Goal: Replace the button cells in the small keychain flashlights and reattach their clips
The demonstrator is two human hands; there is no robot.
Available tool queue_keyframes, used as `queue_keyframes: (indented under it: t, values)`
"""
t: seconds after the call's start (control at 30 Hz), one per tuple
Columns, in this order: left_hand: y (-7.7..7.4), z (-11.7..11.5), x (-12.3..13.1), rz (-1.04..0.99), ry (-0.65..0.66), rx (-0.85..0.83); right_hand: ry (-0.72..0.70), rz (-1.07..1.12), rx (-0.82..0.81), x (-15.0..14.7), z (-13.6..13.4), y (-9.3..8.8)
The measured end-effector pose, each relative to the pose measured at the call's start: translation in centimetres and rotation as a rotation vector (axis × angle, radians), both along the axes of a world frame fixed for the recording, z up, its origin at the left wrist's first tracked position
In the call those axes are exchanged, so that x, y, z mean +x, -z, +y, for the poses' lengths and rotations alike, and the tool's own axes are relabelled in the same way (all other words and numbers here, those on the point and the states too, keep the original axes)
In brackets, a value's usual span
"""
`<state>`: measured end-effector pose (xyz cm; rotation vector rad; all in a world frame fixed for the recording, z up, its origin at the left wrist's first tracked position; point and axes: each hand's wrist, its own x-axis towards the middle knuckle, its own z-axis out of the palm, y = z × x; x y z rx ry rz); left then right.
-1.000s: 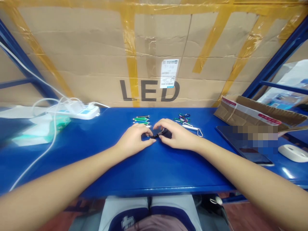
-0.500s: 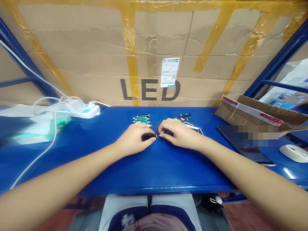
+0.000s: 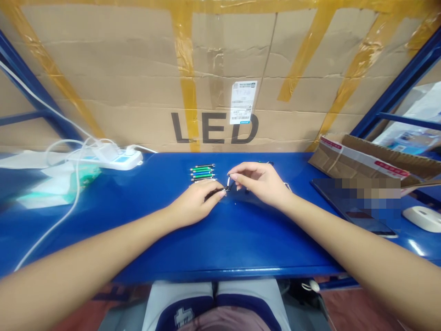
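Note:
My left hand (image 3: 195, 202) rests low over the blue table (image 3: 220, 243), thumb and fingers closed round a slim dark tube with a metal end (image 3: 225, 189); most of the tube is hidden in the grip. Between the thumb and fingertips of my right hand (image 3: 263, 181) is a small black-and-silver carabiner (image 3: 228, 182). It meets the tube's metal end; I cannot tell whether it is hooked on. Just beyond my left hand, several slim green, blue and dark tubes (image 3: 202, 170) with metal ends lie in a row. Small carabiners behind my right hand are mostly hidden.
A large taped cardboard box (image 3: 138, 82) stands along the back. At left are a white power strip (image 3: 127, 159), cables and a green-white packet (image 3: 62, 184). At right are an open cardboard box (image 3: 358, 161), a dark tablet (image 3: 344, 202) and a white mouse (image 3: 423, 218).
My right hand has risen slightly, and the carabiner now stands upright at the tube's end. My right hand now covers more of the loose carabiners. My left hand has barely moved.

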<state>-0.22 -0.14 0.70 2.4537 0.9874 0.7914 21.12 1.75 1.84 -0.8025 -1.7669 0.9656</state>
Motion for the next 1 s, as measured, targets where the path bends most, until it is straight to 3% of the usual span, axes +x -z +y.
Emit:
queue_keyframes:
  t: [0.17,0.27,0.47,0.67,1.0]
  values:
    - [0.0,-0.5,0.3,-0.005,0.028,-0.049,0.000,-0.212,0.356,0.0,-0.4,0.1]
    - [0.1,-0.5,0.3,-0.061,0.000,-0.110,-0.057,-0.297,0.447,0.0,-0.8,-0.2]
    - [0.6,0.0,0.2,-0.231,-0.040,-0.286,-0.051,-0.420,0.292,-0.1,-1.1,0.1]
    - [0.5,-0.3,0.4,-0.272,-0.052,-0.344,-0.058,-0.500,0.180,-0.1,-0.7,0.8]
    - [0.6,0.0,0.2,-0.373,-0.107,-0.376,-0.031,-0.852,0.237,-0.1,-1.4,-0.5]
